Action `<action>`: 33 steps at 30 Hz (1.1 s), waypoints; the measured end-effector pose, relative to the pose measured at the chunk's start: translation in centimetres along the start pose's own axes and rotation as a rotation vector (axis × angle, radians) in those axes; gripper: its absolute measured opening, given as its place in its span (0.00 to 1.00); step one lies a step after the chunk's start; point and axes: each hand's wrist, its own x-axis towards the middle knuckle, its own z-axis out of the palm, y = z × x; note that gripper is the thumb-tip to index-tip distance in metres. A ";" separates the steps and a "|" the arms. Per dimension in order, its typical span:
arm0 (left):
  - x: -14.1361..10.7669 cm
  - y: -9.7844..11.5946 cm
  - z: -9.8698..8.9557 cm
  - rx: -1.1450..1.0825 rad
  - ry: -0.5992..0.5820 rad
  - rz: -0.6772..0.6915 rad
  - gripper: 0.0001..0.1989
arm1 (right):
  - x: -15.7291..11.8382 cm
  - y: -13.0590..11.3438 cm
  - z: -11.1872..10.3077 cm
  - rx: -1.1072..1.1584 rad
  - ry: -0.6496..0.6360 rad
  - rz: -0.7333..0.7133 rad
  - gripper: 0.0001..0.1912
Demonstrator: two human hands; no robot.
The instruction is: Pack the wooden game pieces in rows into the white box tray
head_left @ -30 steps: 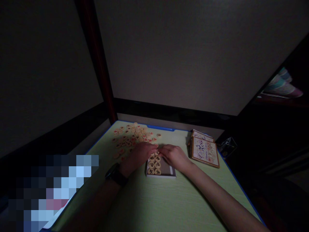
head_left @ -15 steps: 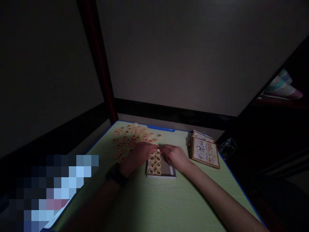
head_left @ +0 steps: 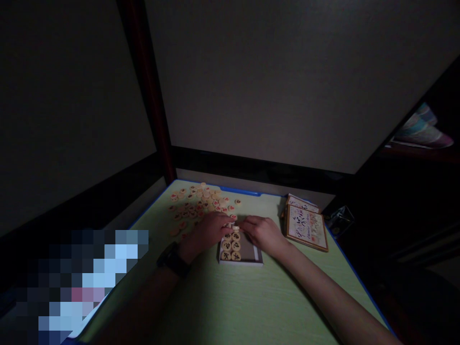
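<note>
A shallow box (head_left: 247,261) holds two columns of round wooden Chinese chess pieces (head_left: 235,246) along its left side, marked with dark characters. At its far end, one light Chinese chess piece (head_left: 236,229) sits between my two hands. My left hand (head_left: 212,230), with a dark watch on the wrist, reaches over the box's left edge with fingers curled at that piece, partly covering another beneath. My right hand (head_left: 261,232) comes from the right, its fingers bent together and the tips against the piece's right side.
Many loose pieces (head_left: 206,194), red and dark marked, lie scattered at the table's far left. Framed Chinese chess box lids (head_left: 307,225) rest at the right. A blue-edged green table (head_left: 230,302) stands against a wall panel; a clear container (head_left: 340,220) is beyond its right edge.
My left fingers have shifted slightly, and the piece between my hands shows more fully at the column's far end. My right hand has hardly moved.
</note>
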 end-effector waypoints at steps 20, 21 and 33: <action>-0.1 0.1 -2.2 0.029 0.129 -0.105 0.11 | -0.3 0.6 1.6 0.320 0.285 0.032 0.14; -0.3 -0.5 -3.1 0.086 0.182 -0.141 0.10 | -0.4 0.8 1.6 0.324 0.333 0.058 0.15; -4.2 -6.1 -8.9 0.319 0.066 -0.703 0.11 | -1.0 1.4 3.5 0.431 0.588 0.292 0.17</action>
